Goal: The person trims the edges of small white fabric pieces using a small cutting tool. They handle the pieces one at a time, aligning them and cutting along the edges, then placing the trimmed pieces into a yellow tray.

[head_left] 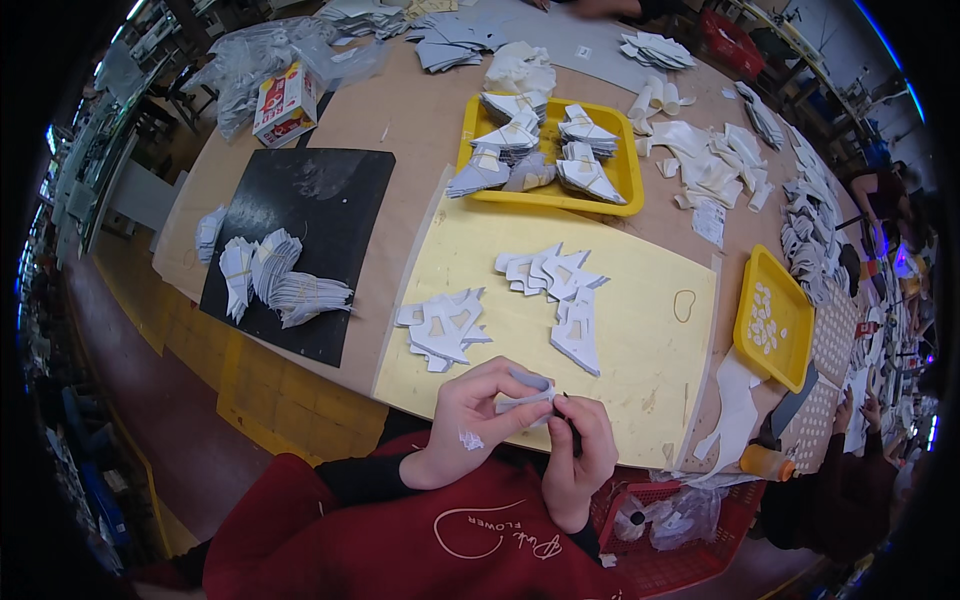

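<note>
Pinched between the thumb and curled fingers of the left hand [470, 415] is a small white cut piece [527, 398], held low over the near edge of the yellow mat [640, 330], just in front of the person's chest. Its long axis runs roughly left to right, from the left fingertips toward the right hand [585, 445], which sits just beside it on the right and closes around a thin dark tool [572, 425] whose tip meets the piece's right end. Both hands touch the piece, the left bearing it, the right working at its edge. Farther out from the grip, on the mat, lie two small heaps of white cut pieces: one heap [442, 328] up and to the left, the other [560, 285] up and slightly right, both well apart from the hands
</note>
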### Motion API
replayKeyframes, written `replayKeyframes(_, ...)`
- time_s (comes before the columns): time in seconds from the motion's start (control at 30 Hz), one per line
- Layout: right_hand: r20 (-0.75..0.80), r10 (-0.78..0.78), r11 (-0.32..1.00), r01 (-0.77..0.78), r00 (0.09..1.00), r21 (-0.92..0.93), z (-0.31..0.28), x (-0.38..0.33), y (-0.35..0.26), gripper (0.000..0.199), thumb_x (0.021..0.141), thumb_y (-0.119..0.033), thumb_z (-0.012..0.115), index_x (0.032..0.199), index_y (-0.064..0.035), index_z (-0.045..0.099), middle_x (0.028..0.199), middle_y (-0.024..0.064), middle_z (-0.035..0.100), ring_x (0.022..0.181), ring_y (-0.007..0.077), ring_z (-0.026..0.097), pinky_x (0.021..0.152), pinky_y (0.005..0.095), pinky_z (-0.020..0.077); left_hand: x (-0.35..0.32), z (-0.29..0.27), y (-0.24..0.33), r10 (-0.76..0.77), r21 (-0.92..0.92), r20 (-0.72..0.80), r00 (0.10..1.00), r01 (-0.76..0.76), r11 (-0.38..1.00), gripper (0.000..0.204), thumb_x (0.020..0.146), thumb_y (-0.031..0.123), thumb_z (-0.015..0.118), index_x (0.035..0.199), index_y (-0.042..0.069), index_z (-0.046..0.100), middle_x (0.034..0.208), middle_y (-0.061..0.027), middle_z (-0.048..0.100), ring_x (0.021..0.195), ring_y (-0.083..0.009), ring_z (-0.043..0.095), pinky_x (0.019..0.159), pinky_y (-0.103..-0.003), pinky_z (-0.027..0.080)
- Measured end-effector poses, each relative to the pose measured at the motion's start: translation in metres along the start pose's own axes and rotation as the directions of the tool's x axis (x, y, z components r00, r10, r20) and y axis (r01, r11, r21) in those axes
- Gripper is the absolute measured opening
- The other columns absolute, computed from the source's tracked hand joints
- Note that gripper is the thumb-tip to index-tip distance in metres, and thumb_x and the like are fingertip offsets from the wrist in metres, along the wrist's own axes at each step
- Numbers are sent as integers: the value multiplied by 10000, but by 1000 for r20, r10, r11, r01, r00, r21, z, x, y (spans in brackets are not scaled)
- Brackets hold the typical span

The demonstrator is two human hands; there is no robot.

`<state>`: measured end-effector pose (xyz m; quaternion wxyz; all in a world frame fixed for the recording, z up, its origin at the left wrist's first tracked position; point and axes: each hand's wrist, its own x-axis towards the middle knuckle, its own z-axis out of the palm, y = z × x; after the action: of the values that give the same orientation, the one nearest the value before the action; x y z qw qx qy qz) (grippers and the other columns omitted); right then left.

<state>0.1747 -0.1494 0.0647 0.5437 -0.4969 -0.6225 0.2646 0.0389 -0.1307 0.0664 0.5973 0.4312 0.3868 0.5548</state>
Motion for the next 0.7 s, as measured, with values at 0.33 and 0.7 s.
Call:
replayKeyframes(0.33,336,463,506,-555,820,660,-6,-8,10,267,977,-42,507,1240,5,501,1014,76,562,648,73,420,571,202,357,6,-10,-4,-246,-251,95,965,263,932,125,873,-22,667,993,-53,656,1107,-124,638,1008,-158,619,892,-289,506)
replayKeyframes(0.7,182,491,826,-522,852,214,-26,5,35,297,962,-59,529,1252,-7,562,852,60,513,643,114,440,595,224,373,30,-66,5,-110,459,-11,994,103,882,227,840,-21,657,1067,-19,668,1284,-131,562,1105,-176,594,930,-293,496)
